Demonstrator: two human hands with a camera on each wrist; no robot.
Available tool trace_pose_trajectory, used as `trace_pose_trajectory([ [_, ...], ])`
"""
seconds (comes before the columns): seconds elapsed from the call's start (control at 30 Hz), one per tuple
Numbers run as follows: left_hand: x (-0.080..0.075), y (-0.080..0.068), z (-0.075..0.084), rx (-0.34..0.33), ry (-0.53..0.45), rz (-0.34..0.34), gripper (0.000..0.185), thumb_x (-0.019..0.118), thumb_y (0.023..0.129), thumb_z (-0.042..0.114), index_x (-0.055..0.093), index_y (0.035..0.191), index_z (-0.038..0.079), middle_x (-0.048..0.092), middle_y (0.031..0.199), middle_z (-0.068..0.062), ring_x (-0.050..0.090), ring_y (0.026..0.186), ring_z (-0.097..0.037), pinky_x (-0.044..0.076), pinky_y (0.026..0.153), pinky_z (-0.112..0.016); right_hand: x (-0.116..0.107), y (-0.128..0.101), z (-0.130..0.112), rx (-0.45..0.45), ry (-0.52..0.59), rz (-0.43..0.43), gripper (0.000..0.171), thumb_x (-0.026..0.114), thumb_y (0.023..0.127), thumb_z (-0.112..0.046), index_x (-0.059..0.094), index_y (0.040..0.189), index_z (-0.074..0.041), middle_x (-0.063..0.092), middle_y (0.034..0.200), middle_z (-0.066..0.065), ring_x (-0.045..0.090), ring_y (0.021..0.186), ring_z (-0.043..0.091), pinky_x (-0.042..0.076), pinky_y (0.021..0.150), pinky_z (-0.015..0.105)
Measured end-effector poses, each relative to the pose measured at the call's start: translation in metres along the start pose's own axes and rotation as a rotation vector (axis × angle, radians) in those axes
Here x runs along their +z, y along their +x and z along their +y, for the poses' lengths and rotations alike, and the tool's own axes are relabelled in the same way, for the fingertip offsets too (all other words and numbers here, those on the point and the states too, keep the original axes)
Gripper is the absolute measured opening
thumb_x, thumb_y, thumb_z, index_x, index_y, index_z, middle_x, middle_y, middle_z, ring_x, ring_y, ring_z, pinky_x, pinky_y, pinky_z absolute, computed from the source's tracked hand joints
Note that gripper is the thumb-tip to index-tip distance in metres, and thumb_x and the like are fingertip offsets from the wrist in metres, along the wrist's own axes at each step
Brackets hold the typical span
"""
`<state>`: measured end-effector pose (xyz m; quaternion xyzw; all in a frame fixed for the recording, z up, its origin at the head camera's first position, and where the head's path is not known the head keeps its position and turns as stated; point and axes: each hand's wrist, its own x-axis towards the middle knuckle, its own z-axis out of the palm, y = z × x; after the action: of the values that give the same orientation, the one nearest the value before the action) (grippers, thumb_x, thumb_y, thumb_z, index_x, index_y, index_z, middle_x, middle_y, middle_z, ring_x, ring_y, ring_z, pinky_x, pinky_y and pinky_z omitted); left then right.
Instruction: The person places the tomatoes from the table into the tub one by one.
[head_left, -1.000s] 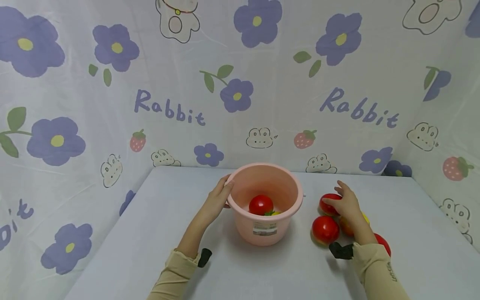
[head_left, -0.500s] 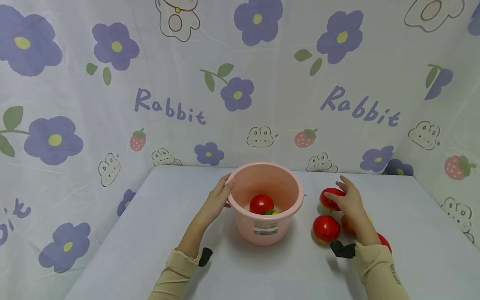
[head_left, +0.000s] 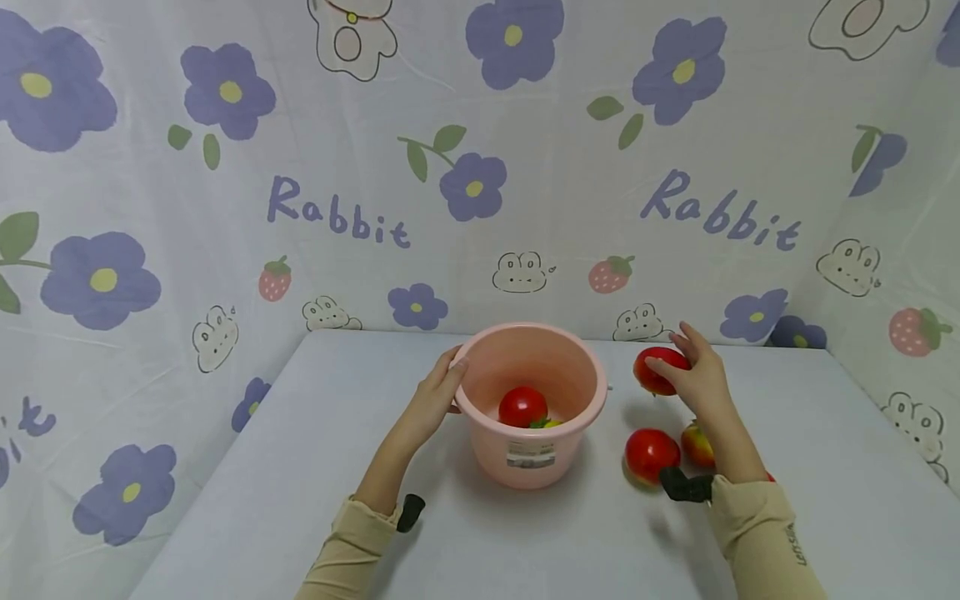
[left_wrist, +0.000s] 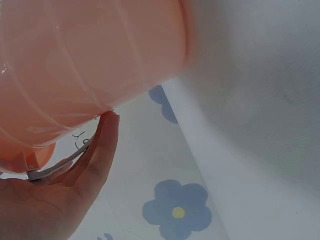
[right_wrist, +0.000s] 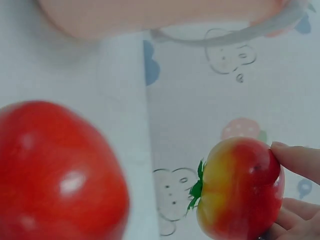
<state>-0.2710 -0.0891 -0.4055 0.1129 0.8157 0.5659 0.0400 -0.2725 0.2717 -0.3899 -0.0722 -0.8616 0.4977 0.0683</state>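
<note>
A pink plastic bucket (head_left: pixel 525 462) stands upright on the table. My left hand (head_left: pixel 433 400) holds its left rim, thumb over the edge; in the left wrist view the fingers (left_wrist: pixel 100 155) lie along the outer wall beside the handle (left_wrist: pixel 60 167). Inside the bucket lie a red tomato (head_left: pixel 522 407) and something yellow, mostly hidden. To the right, my right hand (head_left: pixel 701 379) pinches another tomato (head_left: pixel 658 371) between thumb and fingers, raised above the table with a shadow below. The right wrist view shows this tomato as red and yellow, its green leafy top facing left.
A red fruit (head_left: pixel 652 457) and a yellow-red fruit (head_left: pixel 697 443) lie below the right hand. Another red one (head_left: pixel 770 477) is nearly hidden behind the right forearm. A patterned curtain (head_left: pixel 525 225) hangs behind the white table (head_left: pixel 360 358).
My right hand has lifted the tomato from the table and tilted upward, uncovering more of the yellow-red fruit. The left hand and bucket have stayed in place.
</note>
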Motion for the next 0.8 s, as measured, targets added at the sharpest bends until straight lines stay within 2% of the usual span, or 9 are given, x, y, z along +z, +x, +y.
trace_pose_trajectory([
  [0.27, -0.004, -0.02, 0.034, -0.018, 0.013, -0.027, 0.051, 0.032, 0.107, 0.034, 0.031, 0.152, 0.01, 0.048, 0.145, -0.023, 0.061, 0.114, -0.043, 0.058, 0.083, -0.038, 0.0, -0.003, -0.022, -0.035, 0.048, 0.02, 0.085, 0.064, 0.094, -0.021, 0.008, 0.158, -0.018, 0.028, 0.16, 0.015, 0.025, 0.147, 0.041, 0.035, 0.111, 0.057],
  [0.37, -0.004, -0.023, 0.039, -0.012, 0.016, -0.019, 0.051, 0.032, 0.106, 0.034, 0.031, 0.151, 0.009, 0.049, 0.143, -0.024, 0.061, 0.112, -0.043, 0.058, 0.083, -0.037, 0.0, -0.003, -0.031, -0.05, 0.069, 0.022, 0.085, 0.064, 0.094, -0.022, 0.008, 0.158, -0.019, 0.028, 0.16, 0.013, 0.025, 0.148, 0.039, 0.035, 0.111, 0.056],
  [0.63, -0.003, -0.019, 0.035, -0.005, 0.016, -0.014, 0.051, 0.033, 0.106, 0.034, 0.032, 0.151, 0.01, 0.05, 0.142, -0.025, 0.062, 0.11, -0.043, 0.058, 0.08, -0.037, 0.001, -0.006, -0.056, -0.111, 0.102, 0.012, 0.085, 0.065, 0.094, -0.02, 0.01, 0.158, -0.019, 0.029, 0.16, 0.011, 0.026, 0.148, 0.036, 0.036, 0.111, 0.055],
  [0.8, -0.001, -0.002, 0.01, -0.02, 0.012, -0.01, 0.053, 0.033, 0.106, 0.04, 0.031, 0.152, 0.014, 0.05, 0.144, -0.021, 0.062, 0.112, -0.04, 0.059, 0.079, -0.037, 0.004, -0.008, -0.071, -0.157, 0.127, -0.003, 0.083, 0.065, 0.094, -0.019, 0.012, 0.158, -0.019, 0.03, 0.16, 0.01, 0.028, 0.148, 0.035, 0.035, 0.113, 0.053],
])
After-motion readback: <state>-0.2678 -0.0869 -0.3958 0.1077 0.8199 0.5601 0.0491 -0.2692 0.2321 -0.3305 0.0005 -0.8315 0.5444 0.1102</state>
